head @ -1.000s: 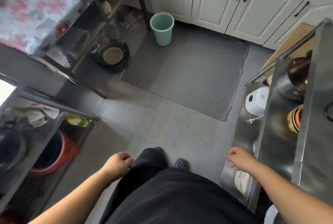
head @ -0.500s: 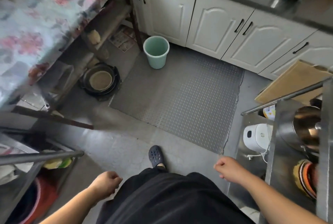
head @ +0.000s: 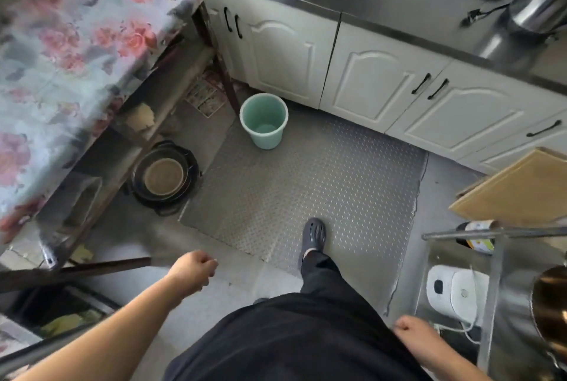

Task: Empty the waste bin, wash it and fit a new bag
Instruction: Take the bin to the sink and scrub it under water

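A small mint-green waste bin [head: 264, 123] stands upright on the floor at the far edge of a grey studded mat [head: 306, 190], beside a table leg and in front of white cabinet doors. No bag shows inside it. My left hand [head: 194, 270] swings at my side with fingers loosely curled, holding nothing. My right hand [head: 412, 336] hangs low on the right, also loosely curled and holding nothing. Both hands are well short of the bin.
A table with a floral cloth [head: 70, 52] fills the left, with a black pot [head: 164, 178] on the floor under it. White cabinets [head: 383, 86] run along the back. A steel rack [head: 491, 288] with a white appliance [head: 454, 293] and a wooden board [head: 518, 190] stands right.
I have stepped forward onto the mat with one foot, so the bin appears closer. My left hand has swung forward and my right hand has dropped back.
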Motion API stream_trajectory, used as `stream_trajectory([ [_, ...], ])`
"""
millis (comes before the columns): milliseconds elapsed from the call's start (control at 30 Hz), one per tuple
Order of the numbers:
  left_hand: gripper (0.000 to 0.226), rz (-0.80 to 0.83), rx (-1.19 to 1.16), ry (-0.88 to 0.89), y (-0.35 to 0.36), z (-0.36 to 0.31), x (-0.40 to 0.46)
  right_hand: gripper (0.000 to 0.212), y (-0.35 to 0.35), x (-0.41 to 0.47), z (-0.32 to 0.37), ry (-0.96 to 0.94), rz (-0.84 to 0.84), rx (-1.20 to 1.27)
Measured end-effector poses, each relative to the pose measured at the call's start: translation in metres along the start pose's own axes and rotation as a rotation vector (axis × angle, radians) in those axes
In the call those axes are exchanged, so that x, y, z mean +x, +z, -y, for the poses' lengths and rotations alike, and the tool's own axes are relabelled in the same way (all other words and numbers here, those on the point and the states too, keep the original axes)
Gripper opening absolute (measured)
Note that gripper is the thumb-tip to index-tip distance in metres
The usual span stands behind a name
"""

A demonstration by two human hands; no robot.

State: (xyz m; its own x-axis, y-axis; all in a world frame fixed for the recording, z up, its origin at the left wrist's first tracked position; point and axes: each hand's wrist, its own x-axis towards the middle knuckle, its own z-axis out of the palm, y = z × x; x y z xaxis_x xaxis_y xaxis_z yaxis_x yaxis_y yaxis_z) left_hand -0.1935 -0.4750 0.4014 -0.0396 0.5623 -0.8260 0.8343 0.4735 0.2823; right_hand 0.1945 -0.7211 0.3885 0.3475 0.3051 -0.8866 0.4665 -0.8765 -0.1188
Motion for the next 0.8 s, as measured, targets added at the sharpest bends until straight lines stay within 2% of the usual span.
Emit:
stream_trajectory([
  [100, 0.019, 0.066, 0.004, -0.059, 0.008, -0.039, 0.008, 0.037, -0.061, 0.032, 0.033, -0.046, 0.070, -0.101],
  [200, 0.019, 0.122, 0.018, -0.069, 0.011, -0.086, 0.016, 0.030, -0.124, 0.061, 0.067, -0.050, 0.030, -0.136],
  [267, 0.022, 0.097, 0.013, -0.043, 0.006, -0.123, 0.026, 0.028, -0.167, 0.083, 0.096, -0.054, -0.014, -0.149],
  [367, 0.024, 0.021, -0.135, -0.027, -0.010, -0.170, 0.043, 0.036, -0.225, 0.113, 0.149, -0.134, -0.057, -0.281],
  [433, 0.024, -0.007, -0.184, -0.026, -0.024, -0.188, 0.056, 0.028, -0.251, 0.127, 0.191, -0.169, -0.066, -0.329],
  [633, 0.021, 0.059, -0.148, -0.119, -0.047, -0.195, 0.110, 0.022, -0.292, 0.169, 0.335, -0.311, 0.014, -0.383],
  [800, 0.019, 0.182, -0.027, -0.209, -0.078, -0.199, 0.174, 0.020, -0.290, 0.188, 0.431, -0.323, 0.108, -0.357],
])
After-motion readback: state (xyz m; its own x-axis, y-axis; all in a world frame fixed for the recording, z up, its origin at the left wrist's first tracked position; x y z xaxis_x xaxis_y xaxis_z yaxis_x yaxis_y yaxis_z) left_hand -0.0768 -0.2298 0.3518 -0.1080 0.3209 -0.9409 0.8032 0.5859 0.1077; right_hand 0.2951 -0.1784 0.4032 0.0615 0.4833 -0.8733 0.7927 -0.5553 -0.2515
